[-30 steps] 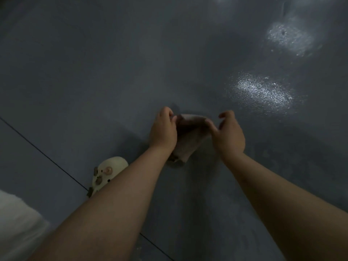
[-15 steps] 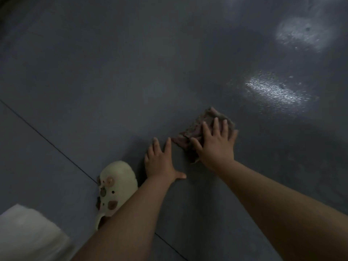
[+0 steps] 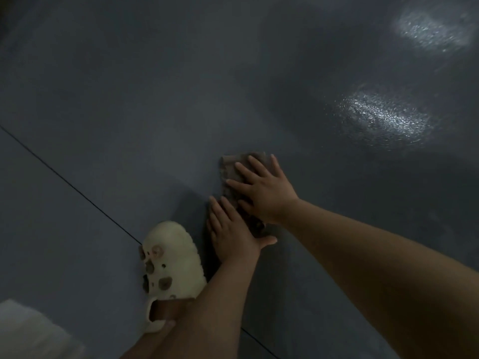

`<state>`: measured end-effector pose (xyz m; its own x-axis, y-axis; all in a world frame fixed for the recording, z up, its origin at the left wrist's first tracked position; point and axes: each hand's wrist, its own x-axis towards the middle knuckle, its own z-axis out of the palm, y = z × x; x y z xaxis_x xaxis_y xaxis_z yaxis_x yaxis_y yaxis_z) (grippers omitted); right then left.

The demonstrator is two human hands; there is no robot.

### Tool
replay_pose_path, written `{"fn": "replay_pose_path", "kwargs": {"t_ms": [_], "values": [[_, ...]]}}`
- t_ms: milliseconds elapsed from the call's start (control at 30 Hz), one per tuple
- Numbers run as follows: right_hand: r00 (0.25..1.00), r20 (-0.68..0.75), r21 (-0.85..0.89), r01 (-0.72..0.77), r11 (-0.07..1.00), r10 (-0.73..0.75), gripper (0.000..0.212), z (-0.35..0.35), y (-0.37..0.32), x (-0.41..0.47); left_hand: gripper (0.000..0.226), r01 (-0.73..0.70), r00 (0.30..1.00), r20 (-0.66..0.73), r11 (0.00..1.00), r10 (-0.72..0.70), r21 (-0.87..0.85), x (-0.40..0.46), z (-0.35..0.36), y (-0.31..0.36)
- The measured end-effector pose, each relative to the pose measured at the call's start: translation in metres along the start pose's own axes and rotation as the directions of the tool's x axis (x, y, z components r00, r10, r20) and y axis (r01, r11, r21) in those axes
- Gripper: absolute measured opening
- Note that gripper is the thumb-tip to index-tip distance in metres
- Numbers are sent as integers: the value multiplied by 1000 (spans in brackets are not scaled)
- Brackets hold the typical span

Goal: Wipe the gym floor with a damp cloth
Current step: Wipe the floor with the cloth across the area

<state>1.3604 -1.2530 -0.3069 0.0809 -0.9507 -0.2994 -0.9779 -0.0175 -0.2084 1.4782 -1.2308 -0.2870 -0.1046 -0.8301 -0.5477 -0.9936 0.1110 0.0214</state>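
Beside cloth [image 3: 232,169] now, seemingly: left hand [image 3: 230,233].

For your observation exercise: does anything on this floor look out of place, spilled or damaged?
Nothing looks damaged. The right hand presses the brown cloth flat on the grey floor; the left hand lies flat beside it. Two shiny patches at upper right may be damp or only glare.
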Motion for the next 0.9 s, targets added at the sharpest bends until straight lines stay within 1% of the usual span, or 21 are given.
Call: {"fn": "replay_pose_path", "kwargs": {"t_ms": [33, 100, 200, 233, 267, 333, 367, 400, 433, 467, 533, 567, 600, 633, 667, 700, 733, 767, 833, 867, 900], "values": [[998, -31, 16, -54, 998, 55, 55, 4, 8, -8, 142, -21, 1000, 2, 999, 21, 28, 2, -1, 2], [970, -85, 91, -220, 971, 228, 56, 13, 26, -32, 137, -67, 998, 26, 994, 65, 84, 6, -3, 5], [868, -116, 171, -460, 871, 482, 61, 25, 62, -79, 134, -75, 995, 70, 986, 65, 151, 10, -6, 12], [814, -136, 182, -540, 822, 565, 59, 26, 75, -95, 135, -68, 995, 80, 983, 55, 168, 10, -7, 14], [741, -112, 212, -634, 744, 663, 57, 28, 85, -109, 135, -62, 995, 86, 982, 47, 181, 10, -8, 15], [519, -38, 313, -805, 504, 854, 58, 27, 88, -123, 136, -55, 996, 85, 979, 39, 196, 11, -9, 18], [427, -16, 362, -840, 403, 904, 60, 28, 81, -122, 136, -53, 996, 83, 978, 37, 203, 12, -9, 18], [392, -5, 395, -844, 362, 920, 62, 28, 68, -118, 136, -52, 996, 84, 976, 35, 211, 12, -9, 19], [424, -4, 405, -827, 389, 906, 63, 31, 52, -113, 136, -52, 996, 83, 974, 35, 220, 11, -9, 19], [502, -32, 395, -788, 472, 864, 63, 34, 34, -108, 136, -53, 996, 79, 972, 36, 227, 11, -10, 20], [725, -119, 313, -621, 718, 679, 59, 42, 0, -101, 136, -56, 997, 63, 972, 42, 229, 11, -10, 21], [811, -129, 254, -530, 810, 571, 57, 43, -12, -101, 135, -58, 997, 57, 972, 46, 228, 11, -10, 22], [869, -103, 214, -456, 864, 484, 57, 44, -16, -105, 135, -57, 997, 53, 971, 46, 231, 12, -10, 23], [909, -74, 186, -392, 901, 411, 56, 44, -12, -110, 135, -52, 998, 52, 969, 41, 240, 12, -11, 24], [931, -75, 158, -344, 926, 358, 56, 44, -2, -116, 136, -44, 998, 54, 966, 31, 254, 12, -11, 25], [938, -89, 142, -322, 936, 336, 56, 45, 12, -122, 137, -37, 998, 61, 961, 21, 272, 13, -12, 27], [927, -98, 145, -346, 927, 361, 57, 46, 28, -131, 138, -33, 997, 74, 955, 12, 296, 13, -13, 29], [900, -101, 162, -407, 899, 425, 57, 47, 47, -143, 139, -33, 996, 89, 947, 4, 320, 14, -14, 31], [798, -108, 222, -562, 797, 593, 59, 51, 86, -173, 138, -34, 994, 106, 933, -4, 358, 13, -17, 32], [729, -104, 250, -639, 727, 677, 60, 52, 104, -189, 138, -42, 994, 106, 929, 3, 369, 11, -18, 31], [644, -97, 269, -717, 643, 759, 61, 53, 119, -205, 136, -57, 995, 101, 926, 21, 374, 9, -18, 31]]}}
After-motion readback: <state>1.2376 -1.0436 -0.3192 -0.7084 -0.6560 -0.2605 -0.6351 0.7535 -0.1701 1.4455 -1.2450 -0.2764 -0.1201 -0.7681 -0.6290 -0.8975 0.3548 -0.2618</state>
